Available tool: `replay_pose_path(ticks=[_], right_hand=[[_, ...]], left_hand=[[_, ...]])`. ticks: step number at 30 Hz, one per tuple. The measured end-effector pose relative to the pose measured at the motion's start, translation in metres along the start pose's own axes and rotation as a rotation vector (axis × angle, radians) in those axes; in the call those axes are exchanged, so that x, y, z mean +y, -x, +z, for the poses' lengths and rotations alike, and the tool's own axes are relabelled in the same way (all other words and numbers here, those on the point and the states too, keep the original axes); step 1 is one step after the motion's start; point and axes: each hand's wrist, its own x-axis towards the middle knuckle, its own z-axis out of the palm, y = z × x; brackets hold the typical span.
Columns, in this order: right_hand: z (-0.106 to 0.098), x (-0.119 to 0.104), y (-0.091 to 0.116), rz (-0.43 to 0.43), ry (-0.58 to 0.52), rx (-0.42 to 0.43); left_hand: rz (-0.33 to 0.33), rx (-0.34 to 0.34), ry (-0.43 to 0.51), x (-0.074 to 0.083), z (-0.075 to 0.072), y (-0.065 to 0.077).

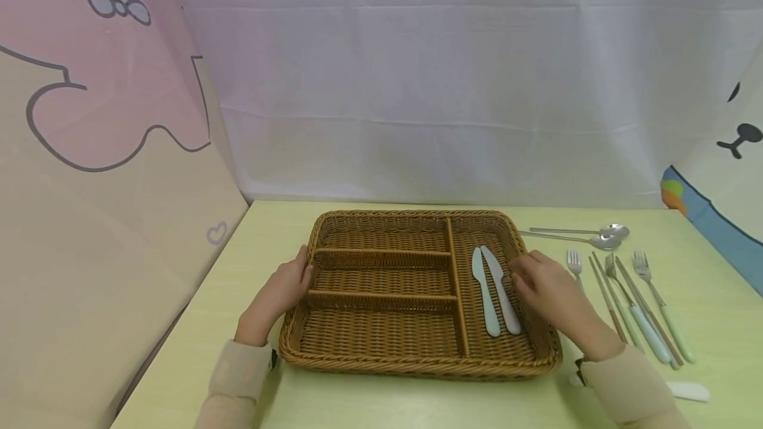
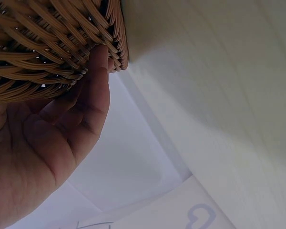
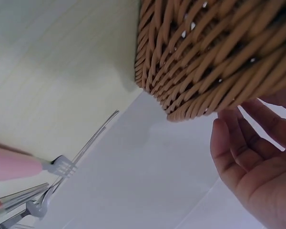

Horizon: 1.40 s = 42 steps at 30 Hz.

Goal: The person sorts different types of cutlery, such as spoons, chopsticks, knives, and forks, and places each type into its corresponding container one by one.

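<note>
A brown wicker cutlery basket (image 1: 417, 368) sits on the table, divided into three long compartments on the left and a tall one on the right. Inside the tall compartment lie a mint-green knife (image 1: 487, 303) and a pale lilac knife (image 1: 505, 303), side by side. My left hand (image 1: 280, 293) grips the basket's left side, its fingers against the outer weave (image 2: 47, 47). At the opposite side my right hand (image 1: 554, 293) holds the right rim, with fingertips along the outside edge in the right wrist view.
Right of the basket, two metal spoons (image 1: 607, 241) lie at the back of the pale table (image 1: 369, 406). Nearer are several forks, including one with a green handle (image 1: 679, 333), and wooden-ended chopsticks (image 1: 616, 323). A white handle (image 1: 688, 391) shows beside the right sleeve. Cloth backdrop (image 1: 417, 85) stands behind.
</note>
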Motion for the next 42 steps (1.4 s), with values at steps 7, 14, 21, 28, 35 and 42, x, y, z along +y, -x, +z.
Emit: replay_pose_path(ticks=[7,14,21,28,35,42], right_hand=[[-0.005,0.014,0.007,0.040,-0.020,0.003],[-0.006,0.030,0.016,0.087,0.011,0.025],[-0.006,0.046,0.024,0.117,0.057,0.040],[-0.009,0.059,0.033,0.205,0.099,-0.082],[-0.010,0.068,0.037,0.251,0.116,-0.167],[-0.013,0.072,0.037,0.325,0.093,-0.260]], left_hand=[[-0.010,-0.006,0.006,0.000,0.000,0.000],[-0.009,-0.008,-0.001,0.001,0.000,0.001],[0.022,0.013,-0.018,0.004,-0.003,0.003],[0.020,0.016,-0.031,0.005,-0.004,0.002],[0.015,0.009,-0.032,0.004,-0.002,0.001],[0.019,0.011,-0.031,0.003,-0.003,0.001]])
